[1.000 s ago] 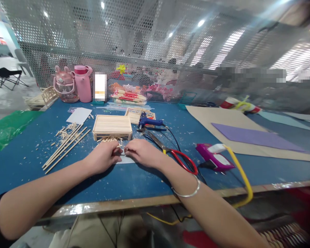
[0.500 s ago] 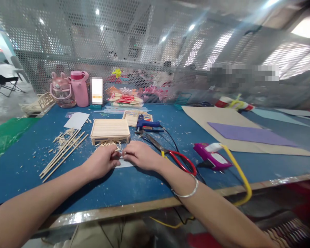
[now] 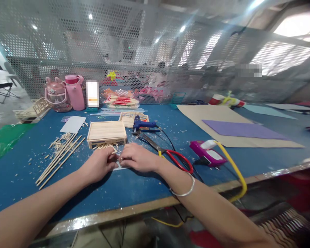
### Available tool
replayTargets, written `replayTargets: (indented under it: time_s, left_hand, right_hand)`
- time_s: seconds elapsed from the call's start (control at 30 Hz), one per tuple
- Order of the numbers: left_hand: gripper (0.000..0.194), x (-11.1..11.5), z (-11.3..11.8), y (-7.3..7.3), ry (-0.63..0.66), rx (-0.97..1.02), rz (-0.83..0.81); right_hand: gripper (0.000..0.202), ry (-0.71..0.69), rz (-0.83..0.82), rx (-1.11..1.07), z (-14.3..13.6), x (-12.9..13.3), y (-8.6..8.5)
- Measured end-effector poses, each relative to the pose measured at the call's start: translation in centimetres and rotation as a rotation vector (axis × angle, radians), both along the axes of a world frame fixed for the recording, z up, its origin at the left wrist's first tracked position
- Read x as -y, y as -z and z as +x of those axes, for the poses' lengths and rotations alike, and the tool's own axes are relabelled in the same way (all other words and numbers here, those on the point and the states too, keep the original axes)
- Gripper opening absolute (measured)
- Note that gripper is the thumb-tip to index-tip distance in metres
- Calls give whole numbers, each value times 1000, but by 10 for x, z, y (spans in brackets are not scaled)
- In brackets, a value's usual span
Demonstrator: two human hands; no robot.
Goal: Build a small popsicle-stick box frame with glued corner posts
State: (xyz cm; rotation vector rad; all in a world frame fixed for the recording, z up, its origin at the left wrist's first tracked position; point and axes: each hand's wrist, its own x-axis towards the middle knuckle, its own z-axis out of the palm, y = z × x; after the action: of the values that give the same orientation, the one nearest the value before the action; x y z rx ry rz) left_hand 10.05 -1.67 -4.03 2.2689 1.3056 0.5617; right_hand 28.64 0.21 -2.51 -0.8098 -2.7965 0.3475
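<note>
My left hand (image 3: 99, 165) is closed in a pinch, with a short wooden stick (image 3: 114, 151) showing at its fingers. Close beside it, my right hand (image 3: 139, 157) pinches a tiny pale stick end, mostly covered by the fingers. Both hands rest low over a small white paper (image 3: 120, 167) on the blue table. Just beyond them stands a box of wooden sticks (image 3: 107, 130) with a slatted top, and a pile of short cut sticks (image 3: 103, 146) lies at its front. Red-handled scissors (image 3: 179, 161) lie right of my right hand.
Long sticks (image 3: 58, 160) and wood scraps lie on the left, near a white card (image 3: 73, 124). A blue glue gun (image 3: 144, 124) and a purple power strip (image 3: 208, 155) with a yellow cord are right. Pink bottles (image 3: 75, 93) stand behind; purple sheet (image 3: 240, 130) lies far right.
The view has shifted slightly, so most things on the table appear a little further left. Both hands keep their pinch over the paper, with only slight finger movement.
</note>
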Motion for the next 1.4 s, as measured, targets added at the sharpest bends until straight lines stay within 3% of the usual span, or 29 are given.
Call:
replayTargets:
  time_s: [0.77, 0.87, 0.97, 1.07, 1.13, 1.27, 1.4]
  left_hand:
    - [24, -1, 0, 2, 2, -6, 17]
    - [26, -1, 0, 3, 7, 8, 0]
    - [24, -1, 0, 2, 13, 40, -21]
    - [24, 0, 1, 0, 15, 92, -7]
    - [31, 2, 2, -1, 9, 159, 33]
    - [39, 7, 3, -1, 5, 273, 86]
    - [36, 11, 4, 2, 28, 322, 69]
  right_hand:
    - [11, 89, 30, -11, -2, 1, 1]
    - [12, 195, 13, -102, -3, 0, 1]
    - [14, 339, -238, -331, -4, -1, 0]
    - [20, 356, -619, -520, -5, -1, 1]
    - [25, 338, -753, -586, -6, 0, 2]
    - [27, 275, -820, -653, -7, 1, 2]
    - [21, 228, -745, -622, -7, 3, -2]
